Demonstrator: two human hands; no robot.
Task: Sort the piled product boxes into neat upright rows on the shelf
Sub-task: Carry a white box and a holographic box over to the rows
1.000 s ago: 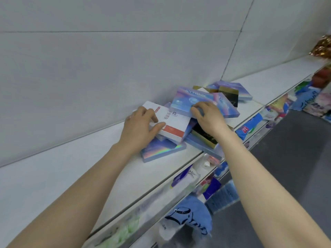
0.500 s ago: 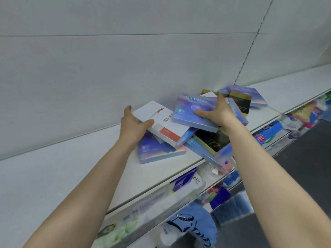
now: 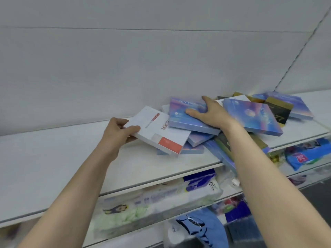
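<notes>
A loose pile of flat product boxes lies on the white shelf (image 3: 53,158) against the back wall. My left hand (image 3: 116,135) grips the left end of a white box with an orange-red corner (image 3: 161,133), thumb on top, and the box is tilted up off the pile. My right hand (image 3: 209,113) holds a blue-purple box (image 3: 182,115) at its right edge, thumb across its face. Another blue-purple box (image 3: 250,117) lies to the right of that hand. Black-and-gold boxes (image 3: 279,111) and more blue ones (image 3: 293,106) sit behind. Further boxes lie under my right forearm.
The shelf stretches bare to the left of the pile. Below it, lower shelves hold soft packs in clear wrap (image 3: 161,197) and blue packets (image 3: 308,154). A slotted upright rail (image 3: 290,61) runs up the back wall at right.
My left hand has shifted to the white box's left end and raised it. My right hand has slid to the far edge of the blue-purple box. The camera moved closer.
</notes>
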